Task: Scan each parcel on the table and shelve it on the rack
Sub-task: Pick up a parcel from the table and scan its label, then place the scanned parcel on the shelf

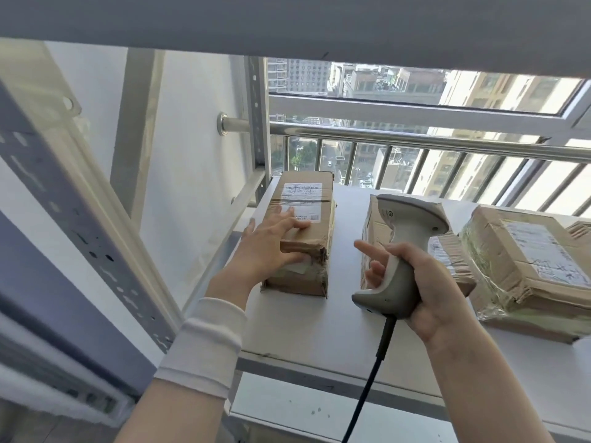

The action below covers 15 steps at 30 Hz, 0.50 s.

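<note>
A long brown cardboard parcel (303,225) with a white label lies at the left end of the white rack shelf (319,334). My left hand (271,241) rests flat on its near end, fingers straight. My right hand (425,289) grips the handle of a grey corded barcode scanner (406,244), index finger stretched out, in front of a second parcel (374,228). A third, tape-wrapped parcel (524,266) lies to the right.
The upper shelf board (287,24) hangs low overhead. Perforated rack uprights stand at the left (73,219) and back left (257,116). Behind the shelf are a steel railing (415,139) and a window. Another box corner (580,230) shows at the far right.
</note>
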Motion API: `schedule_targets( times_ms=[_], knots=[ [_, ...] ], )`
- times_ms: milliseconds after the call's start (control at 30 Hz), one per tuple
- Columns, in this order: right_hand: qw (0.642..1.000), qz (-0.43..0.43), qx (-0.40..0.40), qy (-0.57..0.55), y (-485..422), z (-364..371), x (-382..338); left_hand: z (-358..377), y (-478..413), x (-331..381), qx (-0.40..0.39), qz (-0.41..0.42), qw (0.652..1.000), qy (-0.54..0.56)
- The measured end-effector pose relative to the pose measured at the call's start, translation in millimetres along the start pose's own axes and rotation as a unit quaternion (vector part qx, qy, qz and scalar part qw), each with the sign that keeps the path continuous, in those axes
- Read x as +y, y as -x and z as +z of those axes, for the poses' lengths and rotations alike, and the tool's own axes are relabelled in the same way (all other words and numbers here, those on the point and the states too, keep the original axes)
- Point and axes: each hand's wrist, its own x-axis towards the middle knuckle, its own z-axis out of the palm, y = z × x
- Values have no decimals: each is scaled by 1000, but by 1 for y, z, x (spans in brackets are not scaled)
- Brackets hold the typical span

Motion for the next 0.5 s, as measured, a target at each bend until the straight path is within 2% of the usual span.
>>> schedule_targets(
  times_ms=[67,100,200,267,400,500],
  knots=[
    [1000,8,-1,-19,7,-3,-1,-3,4,7,-3,18,1000,-25],
    [1000,7,-1,-22,10,-5,0,-4,7,13,11,40,999,-4],
    [1000,-13,16,-19,24,-17,4,-2,26,38,63,95,981,156],
    [998,-33,35,-30,37,-28,7,8,45,57,67,114,958,255],
    [994,-78,54,-53,72,-60,8,56,77,99,-42,109,917,383],
    [988,-105,97,-61,107,-93,2,92,93,138,-156,101,889,417]
  ],
)
